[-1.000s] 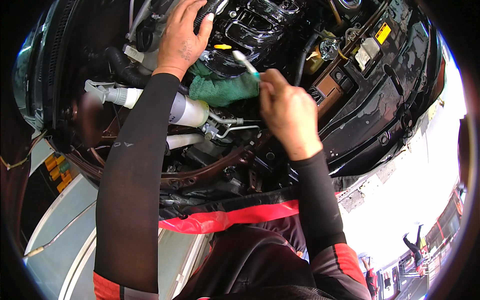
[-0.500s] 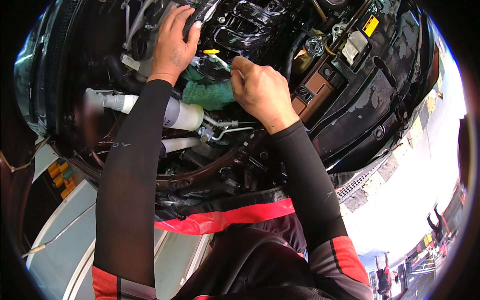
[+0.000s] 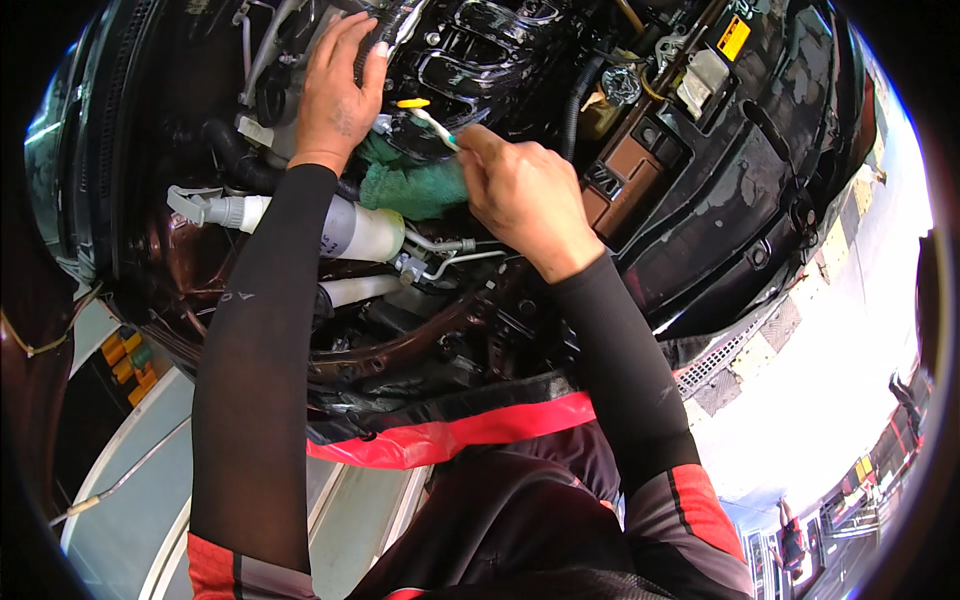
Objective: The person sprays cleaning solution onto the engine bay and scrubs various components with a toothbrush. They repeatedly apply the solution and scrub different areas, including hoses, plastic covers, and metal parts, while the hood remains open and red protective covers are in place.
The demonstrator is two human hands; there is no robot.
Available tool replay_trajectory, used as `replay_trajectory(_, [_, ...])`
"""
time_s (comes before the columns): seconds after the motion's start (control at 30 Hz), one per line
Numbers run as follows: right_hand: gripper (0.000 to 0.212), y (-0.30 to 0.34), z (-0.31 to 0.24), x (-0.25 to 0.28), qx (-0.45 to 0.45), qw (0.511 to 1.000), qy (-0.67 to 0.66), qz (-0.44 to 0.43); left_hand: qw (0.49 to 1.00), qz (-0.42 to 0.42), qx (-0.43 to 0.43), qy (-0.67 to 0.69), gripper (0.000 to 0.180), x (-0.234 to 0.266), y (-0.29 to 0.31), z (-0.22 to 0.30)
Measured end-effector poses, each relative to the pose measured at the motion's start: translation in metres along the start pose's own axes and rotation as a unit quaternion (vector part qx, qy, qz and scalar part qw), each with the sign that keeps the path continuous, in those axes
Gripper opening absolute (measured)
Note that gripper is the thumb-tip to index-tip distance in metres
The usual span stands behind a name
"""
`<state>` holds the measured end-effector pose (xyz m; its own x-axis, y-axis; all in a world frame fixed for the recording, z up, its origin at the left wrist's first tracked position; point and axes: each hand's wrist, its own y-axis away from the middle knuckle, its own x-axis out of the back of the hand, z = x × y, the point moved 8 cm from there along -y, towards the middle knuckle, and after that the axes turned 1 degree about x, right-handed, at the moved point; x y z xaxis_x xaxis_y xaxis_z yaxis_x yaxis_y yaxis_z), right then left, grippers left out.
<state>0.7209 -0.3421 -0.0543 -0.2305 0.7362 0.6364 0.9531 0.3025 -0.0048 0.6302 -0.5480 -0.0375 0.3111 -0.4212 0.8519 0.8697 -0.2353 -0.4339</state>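
Observation:
Over the engine bay, my left hand [image 3: 335, 105] lies with its fingers stretched out and thumb apart, against a black corrugated hose [image 3: 398, 22]. My right hand [image 3: 527, 195] is closed around a slim white and teal toothbrush [image 3: 434, 127]; most of its handle is hidden in my fingers. Its white end points at an orange dipstick handle [image 3: 412, 103], close by the black engine cover [image 3: 480, 65]. Below and between my hands, a crumpled green cloth [image 3: 412, 185] is tucked among the engine parts. A spray bottle [image 3: 368, 233] lies on its side under my left forearm.
Metal pipes [image 3: 450, 262] run beside the bottle. To the right are a brown box-like part [image 3: 627, 170] and the black front panel [image 3: 730, 185]. A red and black cover [image 3: 450, 435] drapes the near edge. Another person [image 3: 793, 545] stands far off at lower right.
The view has shifted slightly, so the engine bay sits a little further left. My right hand still grips the toothbrush near the dipstick handle, and my left hand keeps its place.

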Motion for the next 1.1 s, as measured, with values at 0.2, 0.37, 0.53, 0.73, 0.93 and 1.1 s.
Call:
replay_trajectory(0.2, [0.015, -0.004, -0.007, -0.008, 0.001, 1.000, -0.008, 0.017, 1.000, -0.018, 0.005, 0.011, 0.034, 0.001, 0.002, 0.002])
replay_trajectory(0.37, [0.017, -0.018, -0.019, -0.010, 0.019, 0.998, 0.054, -0.029, 1.000, -0.020, 0.004, -0.001, 0.035, 0.000, -0.002, 0.003])
replay_trajectory(0.53, [0.011, -0.003, -0.006, 0.002, -0.049, 0.998, 0.046, -0.008, 0.999, -0.027, 0.006, 0.018, 0.035, 0.001, 0.000, 0.003])
replay_trajectory(0.73, [0.012, -0.017, -0.026, -0.013, 0.042, 0.999, 0.024, 0.018, 1.000, -0.019, -0.006, -0.007, 0.035, 0.000, -0.003, 0.005])
replay_trajectory(0.93, [0.019, -0.033, -0.032, -0.010, 0.013, 0.995, 0.094, -0.041, 1.000, -0.025, 0.005, 0.015, 0.036, 0.001, 0.003, 0.002])
replay_trajectory(1.1, [0.017, -0.041, -0.037, -0.013, 0.031, 0.983, 0.177, -0.051, 1.000, -0.003, -0.007, 0.006, 0.037, 0.000, 0.000, 0.000])
